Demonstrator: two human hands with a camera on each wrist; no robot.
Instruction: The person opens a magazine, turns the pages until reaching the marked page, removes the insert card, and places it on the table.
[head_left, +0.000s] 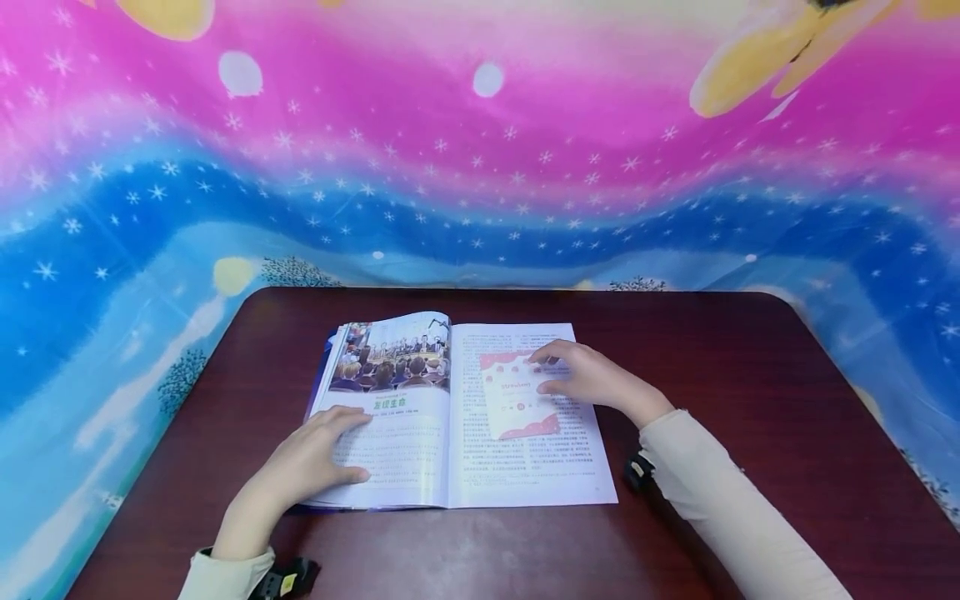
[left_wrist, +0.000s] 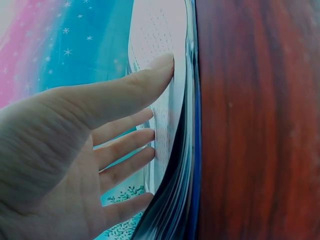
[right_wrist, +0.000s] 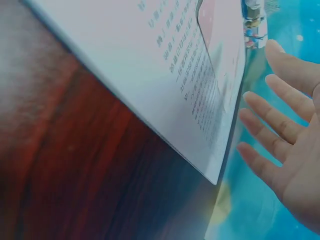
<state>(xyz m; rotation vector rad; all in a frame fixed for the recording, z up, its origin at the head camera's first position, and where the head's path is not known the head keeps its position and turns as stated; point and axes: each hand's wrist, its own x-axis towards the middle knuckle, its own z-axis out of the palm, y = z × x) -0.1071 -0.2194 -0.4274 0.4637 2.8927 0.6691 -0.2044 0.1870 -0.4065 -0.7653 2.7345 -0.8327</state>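
An open book (head_left: pixel 517 487) lies on the table, with a colour picture of a seated crowd (head_left: pixel 397 354) on its left page. On the right page lies a pink-and-white card (head_left: pixel 517 408) with red wavy edges. My left hand (head_left: pixel 315 454) rests on the left page, thumb and fingers spread; in the left wrist view the thumb (left_wrist: pixel 160 65) touches the paper near the edge. Over the card's right side is my right hand (head_left: pixel 588 379), fingers apart and holding nothing. The right wrist view shows these fingers (right_wrist: pixel 270 120) extended beside the page.
The dark red wooden table (head_left: pixel 750 375) extends around the book on all sides. A colourful cloth backdrop (head_left: pixel 480 167) with stars hangs behind the table and down its sides. Black devices (head_left: pixel 288 579) are strapped at both wrists.
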